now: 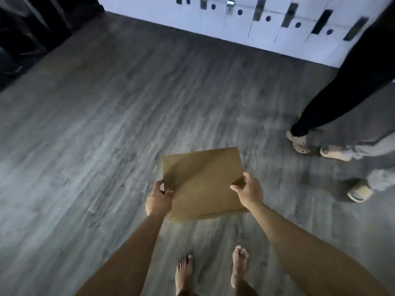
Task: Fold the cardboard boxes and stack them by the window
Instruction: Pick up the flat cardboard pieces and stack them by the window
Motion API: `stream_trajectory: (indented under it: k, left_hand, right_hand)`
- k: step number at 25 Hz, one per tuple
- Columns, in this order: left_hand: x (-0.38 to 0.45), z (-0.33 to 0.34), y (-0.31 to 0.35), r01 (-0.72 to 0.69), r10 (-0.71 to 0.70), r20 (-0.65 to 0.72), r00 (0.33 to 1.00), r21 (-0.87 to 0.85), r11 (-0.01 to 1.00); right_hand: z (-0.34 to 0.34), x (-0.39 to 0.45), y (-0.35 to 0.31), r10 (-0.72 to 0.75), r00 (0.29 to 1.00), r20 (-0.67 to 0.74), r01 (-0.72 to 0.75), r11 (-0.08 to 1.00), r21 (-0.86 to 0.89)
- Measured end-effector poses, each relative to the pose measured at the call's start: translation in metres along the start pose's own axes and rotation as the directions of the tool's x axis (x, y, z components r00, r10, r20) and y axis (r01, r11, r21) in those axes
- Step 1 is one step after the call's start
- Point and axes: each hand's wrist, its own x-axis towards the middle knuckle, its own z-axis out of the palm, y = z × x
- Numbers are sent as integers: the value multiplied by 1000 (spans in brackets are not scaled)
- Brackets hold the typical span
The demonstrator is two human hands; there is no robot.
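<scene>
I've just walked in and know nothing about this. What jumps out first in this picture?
Near the middle, a flat brown cardboard box is held above the grey wooden floor, the left hand gripping its left edge and the right hand its right edge. At the bottom, the holder's bare feet show. On the right stand other people's legs in pale clogs, and white lockers run along the far wall.

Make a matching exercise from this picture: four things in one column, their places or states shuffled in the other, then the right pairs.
1. cardboard box
2. left hand
3. lockers
4. sandals

a. white, along the far wall
b. brown, held above the floor
c. on another person's feet, at right
d. grips the box's left edge

Pairs: 1-b, 2-d, 3-a, 4-c
</scene>
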Motion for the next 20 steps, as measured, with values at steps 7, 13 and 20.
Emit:
stream_trajectory:
  k: [7,13,20]
  left_hand:
    - [-83,-22,118,-392,385,193,902,-5,920]
    - [-216,66,228,-656,581,488,651,-24,755]
    - [-475,247,261,-862,628,730,271,-106,496]
  right_hand:
    - [-126,-115,29,213,944,-252,-144,953,266]
    - [-225,-225,159,501,737,-454,-301,844,444]
    - [-289,-407,391,773,379,-508,-365,629,686]
